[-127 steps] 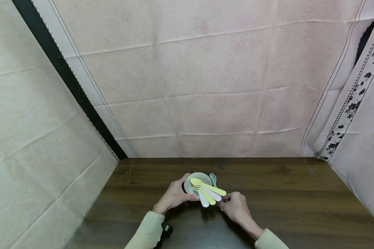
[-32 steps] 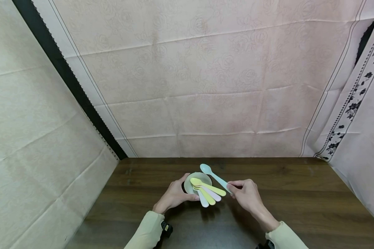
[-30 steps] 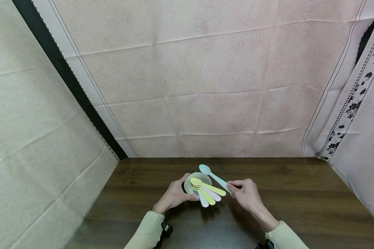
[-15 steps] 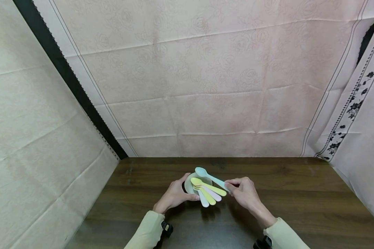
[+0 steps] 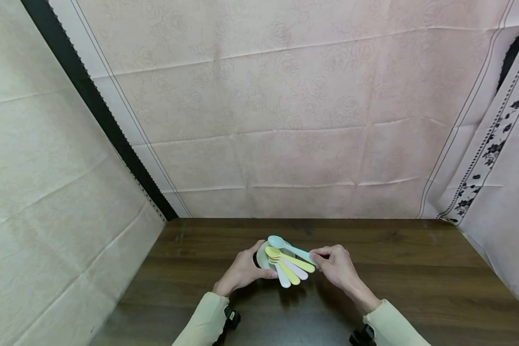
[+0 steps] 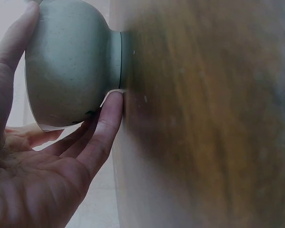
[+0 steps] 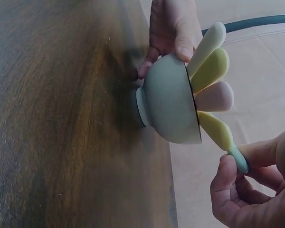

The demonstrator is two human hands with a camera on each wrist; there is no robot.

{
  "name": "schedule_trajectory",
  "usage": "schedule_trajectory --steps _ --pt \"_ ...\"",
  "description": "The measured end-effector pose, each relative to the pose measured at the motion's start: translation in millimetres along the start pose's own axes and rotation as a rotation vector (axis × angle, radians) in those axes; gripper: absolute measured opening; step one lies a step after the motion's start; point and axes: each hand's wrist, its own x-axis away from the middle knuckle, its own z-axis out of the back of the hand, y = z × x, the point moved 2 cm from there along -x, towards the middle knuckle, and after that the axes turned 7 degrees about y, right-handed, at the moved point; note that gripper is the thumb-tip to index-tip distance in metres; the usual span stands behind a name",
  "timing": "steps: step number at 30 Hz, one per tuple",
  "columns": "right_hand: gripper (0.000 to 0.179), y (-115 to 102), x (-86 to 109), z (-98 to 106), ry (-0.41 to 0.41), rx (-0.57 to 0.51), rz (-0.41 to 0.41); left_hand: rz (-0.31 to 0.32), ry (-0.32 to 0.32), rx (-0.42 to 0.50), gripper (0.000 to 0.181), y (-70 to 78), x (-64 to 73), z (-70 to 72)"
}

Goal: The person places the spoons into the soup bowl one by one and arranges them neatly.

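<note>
A pale green bowl (image 5: 261, 260) stands on the table, held at its side by my left hand (image 5: 244, 270). In the left wrist view the thumb lies up at the bowl's rim and fingers reach under it near the foot. Several spoons lie fanned across the rim, heads overlapping inside: a yellow spoon (image 5: 295, 260) on top, a lilac spoon (image 5: 301, 274), another yellow spoon (image 5: 291, 276) and a whitish spoon (image 5: 283, 278). My right hand (image 5: 338, 269) pinches the handle end of a light blue spoon (image 5: 295, 250), whose head is over the bowl's far side.
The brown wooden table (image 5: 398, 269) reaches back to a pale patterned cloth (image 5: 302, 134) hanging behind it. More cloth hangs at the left and right sides. Black cameras (image 5: 232, 317) sit on both wrists.
The right hand has lifted the light blue spoon from beside the bowl, then brought it left and down over the bowl, beside the yellow spoon. The left hand and the bowl have stayed put.
</note>
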Motion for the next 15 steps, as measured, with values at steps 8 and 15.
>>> schedule_trajectory --steps 8,15 --pt "0.017 1.6 -2.1 -4.2 -0.011 0.003 0.01 0.002 -0.006 0.007 0.104 1.2 0.6 1.1" --pt "0.016 0.9 -1.9 -7.0 -0.005 -0.007 0.002 0.0 -0.009 0.016 0.105 2.8 1.7 1.7"
